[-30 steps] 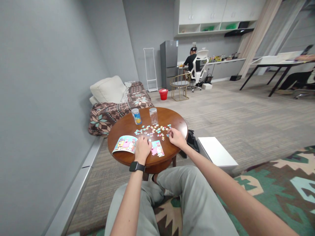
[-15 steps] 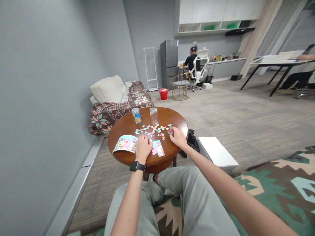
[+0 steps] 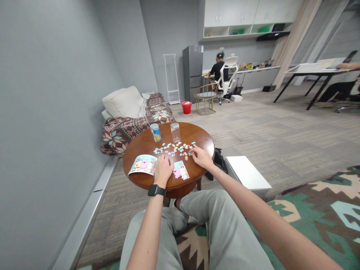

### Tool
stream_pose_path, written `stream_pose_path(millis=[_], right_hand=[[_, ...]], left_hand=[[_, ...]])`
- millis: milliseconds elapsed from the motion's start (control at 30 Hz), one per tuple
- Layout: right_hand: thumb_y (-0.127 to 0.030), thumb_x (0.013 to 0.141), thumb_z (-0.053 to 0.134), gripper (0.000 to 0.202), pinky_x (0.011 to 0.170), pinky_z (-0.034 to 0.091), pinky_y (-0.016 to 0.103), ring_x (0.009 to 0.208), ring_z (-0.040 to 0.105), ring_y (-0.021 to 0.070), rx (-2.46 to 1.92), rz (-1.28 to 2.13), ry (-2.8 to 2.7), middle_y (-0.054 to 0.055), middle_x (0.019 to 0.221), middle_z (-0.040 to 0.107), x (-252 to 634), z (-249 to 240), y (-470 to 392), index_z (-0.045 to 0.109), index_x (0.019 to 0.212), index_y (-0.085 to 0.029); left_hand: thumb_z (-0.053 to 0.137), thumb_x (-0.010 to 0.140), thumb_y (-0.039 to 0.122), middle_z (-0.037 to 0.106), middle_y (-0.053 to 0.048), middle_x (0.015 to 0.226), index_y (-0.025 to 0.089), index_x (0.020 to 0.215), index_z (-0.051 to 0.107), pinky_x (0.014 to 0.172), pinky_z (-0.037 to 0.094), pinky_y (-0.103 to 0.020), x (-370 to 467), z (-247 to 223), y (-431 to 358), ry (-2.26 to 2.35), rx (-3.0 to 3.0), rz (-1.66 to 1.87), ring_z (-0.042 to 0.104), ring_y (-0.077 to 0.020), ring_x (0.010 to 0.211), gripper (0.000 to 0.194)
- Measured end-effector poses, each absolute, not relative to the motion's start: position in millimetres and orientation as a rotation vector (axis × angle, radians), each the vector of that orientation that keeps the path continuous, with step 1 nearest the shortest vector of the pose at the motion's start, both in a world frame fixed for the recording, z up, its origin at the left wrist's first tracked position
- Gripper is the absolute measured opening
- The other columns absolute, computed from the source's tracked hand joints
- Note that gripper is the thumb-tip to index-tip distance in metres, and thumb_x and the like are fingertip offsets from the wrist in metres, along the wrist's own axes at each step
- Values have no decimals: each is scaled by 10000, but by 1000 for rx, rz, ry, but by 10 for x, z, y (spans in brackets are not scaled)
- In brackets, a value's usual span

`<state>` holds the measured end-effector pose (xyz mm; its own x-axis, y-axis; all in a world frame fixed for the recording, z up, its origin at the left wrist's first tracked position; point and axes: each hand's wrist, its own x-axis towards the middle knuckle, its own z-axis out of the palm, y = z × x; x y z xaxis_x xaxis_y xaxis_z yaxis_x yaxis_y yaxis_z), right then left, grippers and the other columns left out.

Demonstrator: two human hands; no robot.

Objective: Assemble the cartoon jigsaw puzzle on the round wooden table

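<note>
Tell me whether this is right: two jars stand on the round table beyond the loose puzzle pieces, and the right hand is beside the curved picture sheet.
One part is wrong: the head view shows the left hand, not the right hand, beside the curved picture sheet. The rest is correct: two jars stand on the round table beyond the loose puzzle pieces.

The single view sits at the wearer's head, facing forward and down past the lap (image 3: 225, 221) to left hand (image 3: 164, 167) and right hand (image 3: 201, 156) at the nearby surface (image 3: 140, 146), reaching to the distant cabinets (image 3: 230, 15).
</note>
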<state>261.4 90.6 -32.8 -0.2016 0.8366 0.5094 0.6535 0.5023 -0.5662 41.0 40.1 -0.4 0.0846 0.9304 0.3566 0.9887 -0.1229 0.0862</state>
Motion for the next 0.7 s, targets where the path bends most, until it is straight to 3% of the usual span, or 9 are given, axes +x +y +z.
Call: stream_pose_path(millis=[167,500,700], right_hand=[[-104,755,518,123,738,447,277,753,568,163,-1244,272,-1946,15,817,622,2616,-322,897,566,794,-211],[-93,722,519,134,693,427,267,709,526,153,-1239,261,-1913,6,790,570,2629,-319,900,545,780,-211],[-152,797,547,86,715,444,270,717,547,148,-1261,290,-1913,9,797,581,2615,-305,899,604,764,-208]], left_hand=[[495,884,210,615,-91,940,172,860,609,833,426,-350,398,-21,417,-1953,-2183,-502,554,-236,922,122],[450,896,178,617,-113,973,157,930,620,853,425,-364,392,-35,424,-1934,-2196,-521,552,-248,953,175],[438,897,163,619,-116,980,150,945,608,838,423,-360,390,-36,433,-1913,-2195,-496,554,-248,949,178]])
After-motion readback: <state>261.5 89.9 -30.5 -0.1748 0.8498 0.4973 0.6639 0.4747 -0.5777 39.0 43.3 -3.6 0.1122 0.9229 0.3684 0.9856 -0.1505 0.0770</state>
